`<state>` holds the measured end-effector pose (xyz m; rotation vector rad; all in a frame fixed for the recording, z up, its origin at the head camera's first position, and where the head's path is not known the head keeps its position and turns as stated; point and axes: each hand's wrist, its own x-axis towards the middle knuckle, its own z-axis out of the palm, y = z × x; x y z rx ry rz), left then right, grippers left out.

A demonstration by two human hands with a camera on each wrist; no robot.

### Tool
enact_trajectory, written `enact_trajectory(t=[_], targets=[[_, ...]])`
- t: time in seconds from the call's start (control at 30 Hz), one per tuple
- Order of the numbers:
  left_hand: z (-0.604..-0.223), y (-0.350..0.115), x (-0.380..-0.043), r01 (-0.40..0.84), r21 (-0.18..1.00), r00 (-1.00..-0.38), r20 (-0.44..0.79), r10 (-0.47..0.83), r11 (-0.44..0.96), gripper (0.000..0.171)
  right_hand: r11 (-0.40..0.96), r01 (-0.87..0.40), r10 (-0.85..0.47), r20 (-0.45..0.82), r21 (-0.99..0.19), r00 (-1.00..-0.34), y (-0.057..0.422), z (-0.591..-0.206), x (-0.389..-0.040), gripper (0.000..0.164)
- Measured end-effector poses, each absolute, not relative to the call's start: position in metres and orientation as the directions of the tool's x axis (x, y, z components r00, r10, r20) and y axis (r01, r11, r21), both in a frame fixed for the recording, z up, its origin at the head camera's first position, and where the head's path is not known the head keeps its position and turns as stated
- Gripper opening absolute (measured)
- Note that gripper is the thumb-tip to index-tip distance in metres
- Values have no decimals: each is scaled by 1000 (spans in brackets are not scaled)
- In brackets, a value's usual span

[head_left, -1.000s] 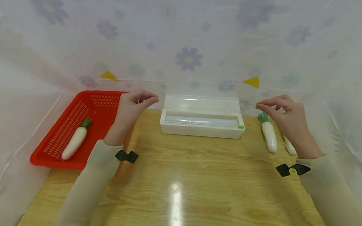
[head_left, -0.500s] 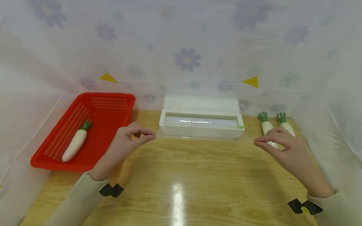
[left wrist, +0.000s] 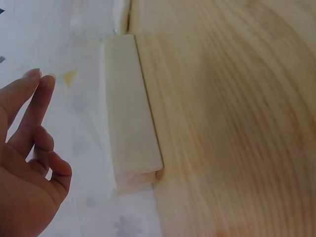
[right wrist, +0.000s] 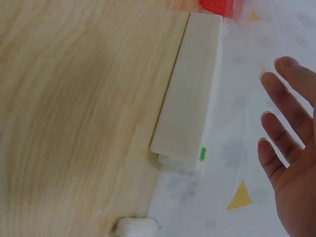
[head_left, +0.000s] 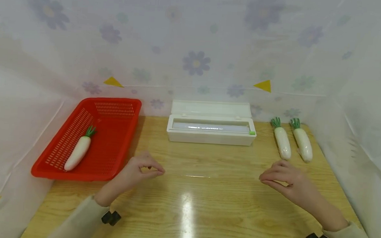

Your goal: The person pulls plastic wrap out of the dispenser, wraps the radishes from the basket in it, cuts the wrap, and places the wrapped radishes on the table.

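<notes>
A clear sheet of plastic wrap (head_left: pixel 198 176) stretches between my hands, showing mostly as a thin bright glint along its edge. My left hand (head_left: pixel 141 168) pinches one end between thumb and forefinger. At the other end, my right hand (head_left: pixel 282 177) pinches it with the fingertips. Behind them stands the white plastic wrap dispenser (head_left: pixel 211 138), its lid raised and a shiny roll (head_left: pixel 212 127) inside. The left wrist view has my thumb and forefinger (left wrist: pixel 43 91) tip to tip beside the dispenser (left wrist: pixel 129 108).
A red basket (head_left: pixel 129 144) at the left holds a white radish (head_left: pixel 78 152) with a green top. Two more radishes with glossy surfaces, a nearer-in one (head_left: pixel 283 143) and an outer one (head_left: pixel 303 144), lie at the back right. A flowered white sheet (head_left: pixel 198 33) hangs behind the wooden table (head_left: pixel 224 214).
Both hands have come back from beside the dispenser toward the front of the table, drawing the plastic wrap out with them. The basket, dispenser and radishes stay in place.
</notes>
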<state>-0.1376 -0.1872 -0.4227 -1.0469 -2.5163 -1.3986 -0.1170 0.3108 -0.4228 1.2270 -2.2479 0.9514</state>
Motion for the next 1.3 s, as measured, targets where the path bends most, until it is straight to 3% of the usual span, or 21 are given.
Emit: enact_trajectory(t=[0.13,0.27,0.37,0.5,0.63,0.87,1.07,1.3], targets=[[-440,-187,-137,724,610,-652,451,609,323,25,378,-863,-603,618,-334,-504,310,-440,-116,23],[-460,-186,-136,767,505,-620,423,661,396,21,374,-875,-640,597,-308,-484,311,-459,-117,27],[-472,-182,-136,783,410,-612,377,695,467,14,393,-879,-681,557,-271,-476,310,-472,-120,32],[-480,-177,-136,754,349,-650,278,707,556,6,425,-879,-730,491,-217,-475,308,-484,-122,9],[-483,-172,-135,726,304,-680,180,711,617,4,444,-879,-767,432,-174,-474,306,-492,-120,27],[-485,-169,-134,786,225,-615,189,765,576,7,481,-872,-788,391,-92,-476,304,-495,-112,24],[-484,-166,-133,768,220,-636,141,759,602,7,576,-795,-738,296,-190,-606,301,-489,-109,30],[-491,-157,-135,691,297,-719,189,669,659,7,704,-644,-597,242,-300,-765,290,-492,-112,25]])
